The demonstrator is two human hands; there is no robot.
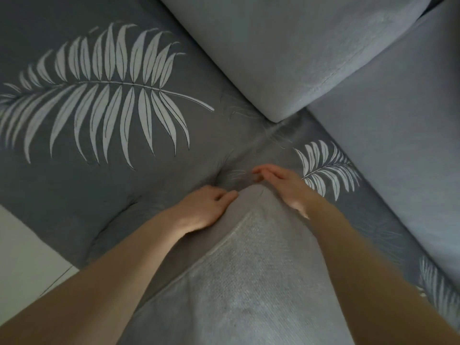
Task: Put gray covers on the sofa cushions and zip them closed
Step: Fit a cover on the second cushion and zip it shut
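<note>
A grey textured sofa cushion [246, 275] lies between my forearms, its far corner pointing away from me. My left hand [201, 207] rests on the cushion's left side near that corner, fingers loosely curled against the fabric. My right hand [281, 185] lies along the right side of the corner with its fingers nearly straight, the tips just past the corner over the leaf-print fabric. No zipper shows.
The cushion lies on a dark grey sofa seat cover with white leaf print [104, 100]. Two pale grey back cushions stand beyond, one at top centre [286, 48] and one at right [403, 135]. Pale floor [22, 260] shows at the lower left.
</note>
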